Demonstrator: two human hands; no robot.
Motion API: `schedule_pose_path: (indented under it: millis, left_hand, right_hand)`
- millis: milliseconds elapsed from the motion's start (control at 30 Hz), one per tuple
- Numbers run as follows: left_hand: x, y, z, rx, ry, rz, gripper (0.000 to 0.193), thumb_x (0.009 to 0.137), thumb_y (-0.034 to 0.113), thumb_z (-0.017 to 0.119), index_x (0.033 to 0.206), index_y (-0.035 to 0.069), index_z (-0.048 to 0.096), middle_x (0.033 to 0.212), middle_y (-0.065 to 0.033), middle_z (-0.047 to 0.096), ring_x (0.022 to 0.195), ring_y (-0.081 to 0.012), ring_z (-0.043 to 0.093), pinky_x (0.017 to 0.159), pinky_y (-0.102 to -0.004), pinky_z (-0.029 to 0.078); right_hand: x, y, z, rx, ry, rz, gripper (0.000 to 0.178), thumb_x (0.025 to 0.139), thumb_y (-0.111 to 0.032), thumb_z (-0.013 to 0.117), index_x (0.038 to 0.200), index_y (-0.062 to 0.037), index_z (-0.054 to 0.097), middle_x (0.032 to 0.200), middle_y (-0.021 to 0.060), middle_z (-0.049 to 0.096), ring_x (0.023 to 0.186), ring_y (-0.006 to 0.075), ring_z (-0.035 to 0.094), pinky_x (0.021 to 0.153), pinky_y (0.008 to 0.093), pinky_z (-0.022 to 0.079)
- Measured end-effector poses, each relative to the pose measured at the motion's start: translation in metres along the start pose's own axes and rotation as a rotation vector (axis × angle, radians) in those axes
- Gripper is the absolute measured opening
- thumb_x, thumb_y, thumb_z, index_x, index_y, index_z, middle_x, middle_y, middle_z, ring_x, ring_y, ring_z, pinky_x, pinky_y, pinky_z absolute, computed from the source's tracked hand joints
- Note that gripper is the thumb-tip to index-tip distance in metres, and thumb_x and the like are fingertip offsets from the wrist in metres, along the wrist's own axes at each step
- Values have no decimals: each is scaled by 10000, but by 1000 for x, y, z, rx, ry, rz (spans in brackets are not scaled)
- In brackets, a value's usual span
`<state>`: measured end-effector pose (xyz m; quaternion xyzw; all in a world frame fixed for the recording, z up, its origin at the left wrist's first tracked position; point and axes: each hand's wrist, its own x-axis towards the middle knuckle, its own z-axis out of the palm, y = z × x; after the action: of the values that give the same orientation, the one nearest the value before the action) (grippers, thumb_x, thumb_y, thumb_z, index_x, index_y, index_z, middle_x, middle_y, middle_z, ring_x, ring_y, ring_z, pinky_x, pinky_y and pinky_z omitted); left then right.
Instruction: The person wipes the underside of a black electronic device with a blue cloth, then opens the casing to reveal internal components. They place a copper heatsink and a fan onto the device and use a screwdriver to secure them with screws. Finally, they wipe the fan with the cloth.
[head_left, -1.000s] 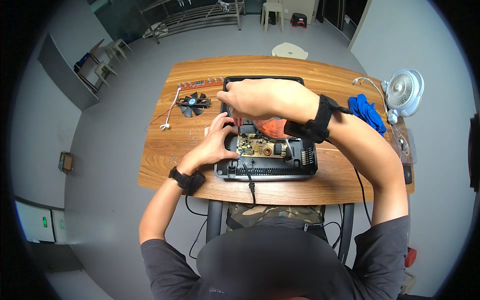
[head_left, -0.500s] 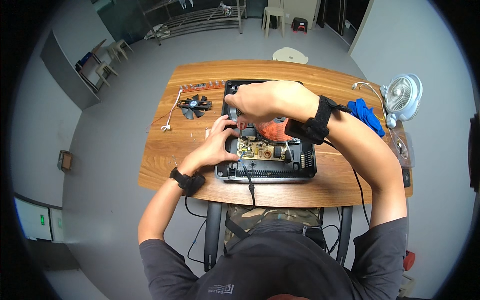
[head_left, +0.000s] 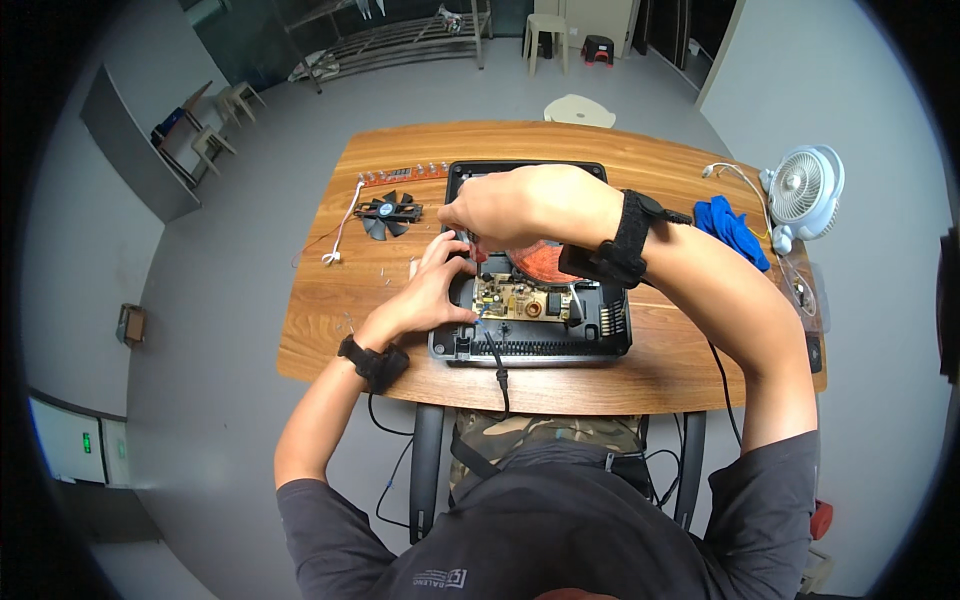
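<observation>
On the table lies an opened induction cooker, its black housing (head_left: 607,345) holding an orange-red coil (head_left: 545,263) and a tan circuit board (head_left: 510,300). My right hand (head_left: 530,208) arches over the far left part of the housing. It is closed round a screwdriver with a red handle (head_left: 479,254), which points down near the board's far left corner; the tip is hard to make out. My left hand (head_left: 430,292) grips the housing's left side, thumb by the board's near left corner and fingers farther up, close to the screwdriver.
A black cooling fan (head_left: 388,212) and a narrow orange board (head_left: 405,175) with a white cable lie left of the housing. To the right are a blue cloth (head_left: 730,232) and a white desk fan (head_left: 803,195). A black power cord (head_left: 502,378) hangs over the table's front edge.
My right hand and wrist have shifted slightly left, and the hand has turned a little about the screwdriver. The left hand stays almost where it was.
</observation>
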<state>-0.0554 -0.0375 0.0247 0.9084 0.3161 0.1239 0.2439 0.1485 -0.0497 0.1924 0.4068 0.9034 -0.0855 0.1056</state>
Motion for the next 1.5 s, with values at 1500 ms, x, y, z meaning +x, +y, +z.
schedule_pose_path:
  millis: [1500]
  left_hand:
    - [1,5,-1,18,-17,-4,712,615,290,939,1218,42,652,1525,-220,386,1502,-435,239,1232,-512,201]
  right_hand:
    - [11,8,5,96,-73,99,393,840,-352,779,798,38,764,696,178,716,674,295,728,612,385,586]
